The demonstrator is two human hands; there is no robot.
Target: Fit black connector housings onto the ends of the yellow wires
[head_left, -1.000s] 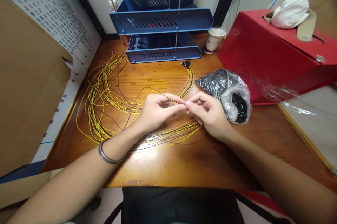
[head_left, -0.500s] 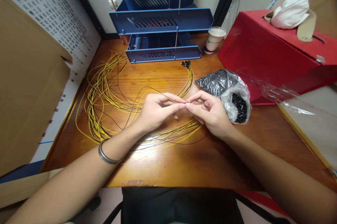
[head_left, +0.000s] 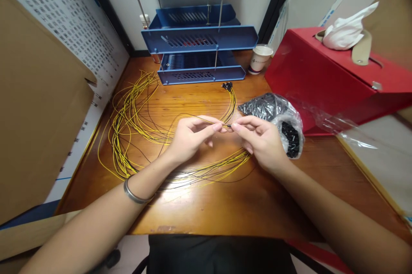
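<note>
Between finger and thumb, my left hand (head_left: 196, 134) pinches the end of a thin yellow-and-black wire pair (head_left: 183, 115). Facing it, my right hand (head_left: 260, 137) pinches a small black connector (head_left: 228, 125), which sits at the wire's tip between the two hands. How far the wire goes into it is too small to tell. A looped bundle of yellow and black wires (head_left: 120, 137) lies on the table to the left and passes beneath both hands. Several black connectors (head_left: 227, 85) end the wires behind my hands.
By my right hand lies a clear plastic bag (head_left: 270, 106) of small black parts. Behind it are a red tissue box (head_left: 328, 81) and a paper cup (head_left: 260, 59). Blue tiered trays (head_left: 199, 39) stand at the back of the wooden table (head_left: 199, 218); cardboard (head_left: 41, 111) rises at left.
My hands have drawn slightly apart, and the black connector now shows between the fingertips. The whole view has tilted upward a little.
</note>
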